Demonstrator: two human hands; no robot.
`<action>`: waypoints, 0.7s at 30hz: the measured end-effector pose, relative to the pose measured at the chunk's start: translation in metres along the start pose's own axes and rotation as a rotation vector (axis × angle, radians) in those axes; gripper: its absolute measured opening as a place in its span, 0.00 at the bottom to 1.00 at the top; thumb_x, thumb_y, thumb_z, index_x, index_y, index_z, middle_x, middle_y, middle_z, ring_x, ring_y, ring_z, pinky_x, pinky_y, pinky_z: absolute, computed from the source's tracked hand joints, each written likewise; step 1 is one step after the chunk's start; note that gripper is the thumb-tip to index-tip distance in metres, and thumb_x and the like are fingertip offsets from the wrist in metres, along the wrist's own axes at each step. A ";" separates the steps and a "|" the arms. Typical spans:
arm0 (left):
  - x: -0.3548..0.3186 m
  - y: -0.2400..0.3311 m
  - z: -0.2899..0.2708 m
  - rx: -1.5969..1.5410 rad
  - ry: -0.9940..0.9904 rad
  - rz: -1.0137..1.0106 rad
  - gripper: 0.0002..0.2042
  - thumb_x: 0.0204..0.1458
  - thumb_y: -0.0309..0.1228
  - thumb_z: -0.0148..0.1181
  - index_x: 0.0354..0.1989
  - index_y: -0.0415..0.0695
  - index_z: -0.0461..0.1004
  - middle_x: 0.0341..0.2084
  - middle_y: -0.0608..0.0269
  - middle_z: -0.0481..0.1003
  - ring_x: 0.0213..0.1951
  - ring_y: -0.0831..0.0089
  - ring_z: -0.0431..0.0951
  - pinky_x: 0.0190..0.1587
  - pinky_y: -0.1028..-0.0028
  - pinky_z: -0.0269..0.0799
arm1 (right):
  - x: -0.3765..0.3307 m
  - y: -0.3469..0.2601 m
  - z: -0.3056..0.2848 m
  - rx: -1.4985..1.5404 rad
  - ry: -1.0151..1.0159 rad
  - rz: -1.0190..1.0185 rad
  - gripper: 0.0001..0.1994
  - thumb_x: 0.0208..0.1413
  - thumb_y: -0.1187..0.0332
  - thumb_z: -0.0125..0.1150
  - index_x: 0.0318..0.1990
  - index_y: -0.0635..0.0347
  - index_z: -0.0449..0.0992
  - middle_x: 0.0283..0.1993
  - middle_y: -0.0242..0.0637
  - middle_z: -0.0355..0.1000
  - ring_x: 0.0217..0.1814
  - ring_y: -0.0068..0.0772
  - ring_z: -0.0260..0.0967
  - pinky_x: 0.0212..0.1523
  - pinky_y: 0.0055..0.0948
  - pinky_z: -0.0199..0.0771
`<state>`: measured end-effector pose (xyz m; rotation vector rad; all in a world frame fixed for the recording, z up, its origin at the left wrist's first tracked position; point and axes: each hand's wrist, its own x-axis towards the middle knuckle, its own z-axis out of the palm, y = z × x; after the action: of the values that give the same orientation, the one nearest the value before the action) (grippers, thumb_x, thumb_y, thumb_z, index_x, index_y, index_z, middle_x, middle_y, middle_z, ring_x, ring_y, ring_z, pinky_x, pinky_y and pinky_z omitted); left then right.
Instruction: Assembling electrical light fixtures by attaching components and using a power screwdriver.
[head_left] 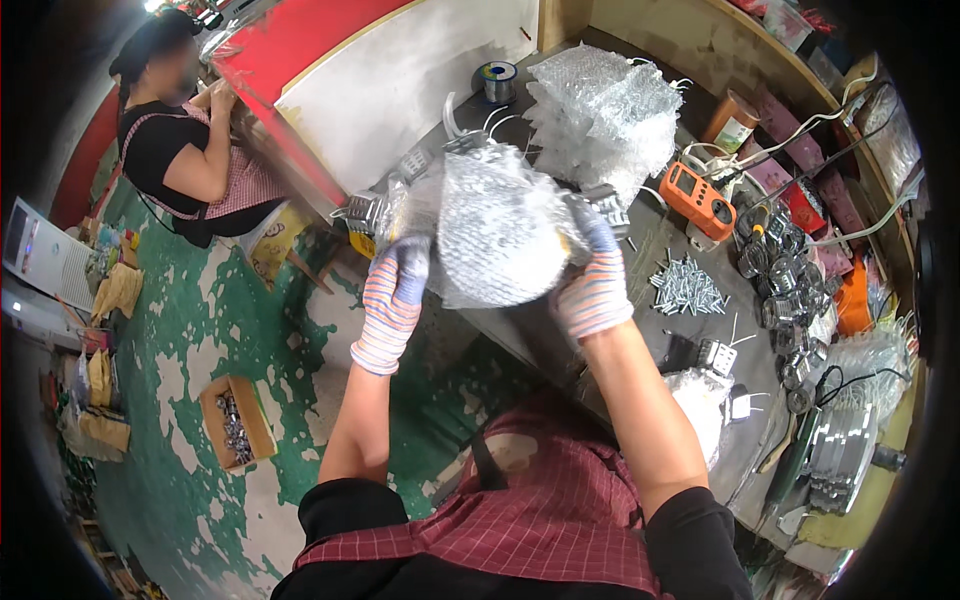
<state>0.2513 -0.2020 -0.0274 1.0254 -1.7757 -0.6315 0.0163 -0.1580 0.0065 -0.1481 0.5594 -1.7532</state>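
I hold a bubble-wrapped bundle (500, 235) over the near edge of the workbench, one hand at each side. My left hand (392, 300), in a striped glove, is closed on its left side, thumb uppermost. On the right side my right hand (597, 285), in a matching glove, is closed too, its fingers partly hidden and blurred. What lies inside the wrap cannot be made out. Close beyond the bundle are metal terminal pieces (362, 212) with white wires. A stack of bubble-wrap bags (605, 115) lies behind, on the bench.
Right of my hands are loose screws (688, 287), an orange meter (697, 200) and clustered metal parts (780, 265). A solder spool (497, 82) stands at the back. Another wrapped piece (697, 398) lies by my right forearm. A person (180, 150) works at the far left; a cardboard box (212, 405) sits on the floor.
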 end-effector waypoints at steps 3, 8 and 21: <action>-0.002 -0.019 0.008 0.351 0.134 0.343 0.15 0.60 0.37 0.62 0.45 0.37 0.77 0.39 0.52 0.78 0.41 0.60 0.77 0.48 0.64 0.72 | -0.029 -0.020 -0.002 -0.136 0.100 -0.067 0.18 0.55 0.62 0.66 0.51 0.59 0.79 0.55 0.37 0.77 0.58 0.37 0.73 0.63 0.42 0.70; 0.003 -0.030 0.030 -0.408 0.590 -0.557 0.21 0.52 0.24 0.69 0.53 0.39 0.69 0.44 0.55 0.74 0.45 0.66 0.74 0.52 0.65 0.73 | -0.092 -0.048 -0.029 -0.176 0.244 -0.040 0.19 0.56 0.61 0.66 0.52 0.59 0.78 0.55 0.40 0.77 0.59 0.41 0.71 0.64 0.43 0.68; 0.028 -0.007 0.000 -1.145 0.194 -1.116 0.21 0.60 0.28 0.58 0.62 0.42 0.68 0.61 0.47 0.69 0.63 0.48 0.67 0.66 0.42 0.61 | -0.125 -0.107 -0.094 -0.341 0.306 0.200 0.14 0.61 0.69 0.59 0.54 0.60 0.73 0.56 0.38 0.74 0.59 0.41 0.70 0.64 0.48 0.66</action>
<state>0.2479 -0.2299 -0.0193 1.0531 -0.2926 -1.8394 -0.0819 0.0035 -0.0041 -0.0577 1.0601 -1.4829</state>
